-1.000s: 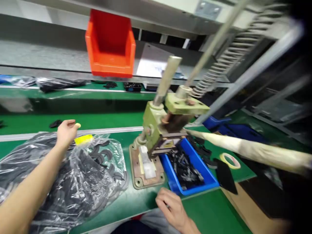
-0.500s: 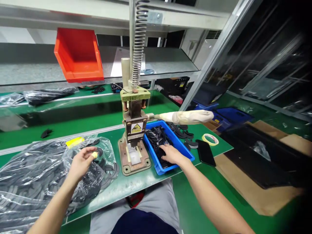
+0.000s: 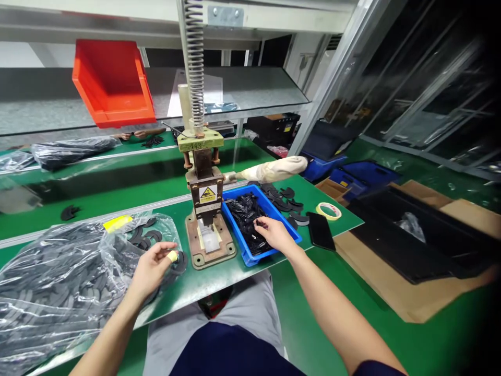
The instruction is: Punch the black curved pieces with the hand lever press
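Note:
My left hand [image 3: 154,266], a yellow wrap on its thumb, is closed in a pinch above the curved dark grey pieces [image 3: 180,263] by the plastic bag's mouth. What it pinches, if anything, is hidden. The clear plastic bag [image 3: 58,282] is full of such pieces. My right hand [image 3: 276,235] reaches over the blue bin [image 3: 284,225], thumb and fingertips pinched on a small black part [image 3: 258,223] above many similar ones. Between my hands stands a hand press [image 3: 207,209] with a white lever handle [image 3: 274,169] and a pale block [image 3: 210,239] on its base.
Right of the bin lie more curved pieces [image 3: 287,193], a black phone [image 3: 321,231] and a tape roll [image 3: 329,211]. An orange bin [image 3: 117,112] hangs over the shelf edge. Cardboard [image 3: 383,282] lies at right. Another person's hands [image 3: 141,134] show behind the shelf.
My left hand has moved right, from over the bag towards the press. My right hand's fingertips have come together over the bin's contents. The camera view has shifted slightly.

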`<state>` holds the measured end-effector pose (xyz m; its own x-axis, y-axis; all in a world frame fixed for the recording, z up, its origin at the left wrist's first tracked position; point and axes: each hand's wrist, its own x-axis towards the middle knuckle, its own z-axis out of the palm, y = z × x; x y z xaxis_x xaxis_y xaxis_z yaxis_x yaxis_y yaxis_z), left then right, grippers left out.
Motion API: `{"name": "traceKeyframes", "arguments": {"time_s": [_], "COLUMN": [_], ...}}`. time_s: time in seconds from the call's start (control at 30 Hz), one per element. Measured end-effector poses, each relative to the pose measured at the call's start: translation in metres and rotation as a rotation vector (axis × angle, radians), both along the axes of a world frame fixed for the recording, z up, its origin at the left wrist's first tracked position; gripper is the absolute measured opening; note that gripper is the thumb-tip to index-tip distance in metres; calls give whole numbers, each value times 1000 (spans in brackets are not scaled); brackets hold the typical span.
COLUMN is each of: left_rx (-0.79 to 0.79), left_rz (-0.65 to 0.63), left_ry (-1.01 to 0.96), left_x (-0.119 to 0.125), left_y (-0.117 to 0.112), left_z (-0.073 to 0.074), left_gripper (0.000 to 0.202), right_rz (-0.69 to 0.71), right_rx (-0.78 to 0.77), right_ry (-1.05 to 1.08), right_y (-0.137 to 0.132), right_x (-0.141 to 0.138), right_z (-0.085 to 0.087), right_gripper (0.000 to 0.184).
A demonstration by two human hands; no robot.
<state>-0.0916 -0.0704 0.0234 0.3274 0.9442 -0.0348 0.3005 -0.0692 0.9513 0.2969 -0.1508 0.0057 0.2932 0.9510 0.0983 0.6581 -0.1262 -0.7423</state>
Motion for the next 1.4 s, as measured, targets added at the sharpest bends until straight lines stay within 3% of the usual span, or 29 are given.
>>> {"name": "traceKeyframes", "arguments": {"time_s": [0.17,0.27,0.33,0.47,0.63,0.77,1.0,1.4], "left_rx": [59,207,335,531,635,632,631,549], "left_rz": [-154,-293,-393,-526,-491,-401,-343,-304], "left_ry": [-70,-112,-133,-127,-130,-148,-200,-204], "left_x": [28,46,56,65,60,55,52,49], "left_y": [-30,-47,-55,-64,-69,-74,-84,-87], "left_z": [2,7,10,12,5,-7,-24,-41], "left_gripper": [32,24,29,22,9,7,8,9], "right_rz": [51,227,325,394,385,308,236,212], "right_rx": [35,-72,-165,-289,-300,-182,-16,26], "right_ry": [303,542,690,901,986,966,825,733], "right_y": [-23,-41,-52,-64,-71,-76,-83,-85], "right_x": [-38,-75,-97,-119,-124,-132,-145,-149], "right_z": [14,21,23,21,12,0,-17,-22], "right_gripper": [39,44,47,50,41,42,29,19]}}
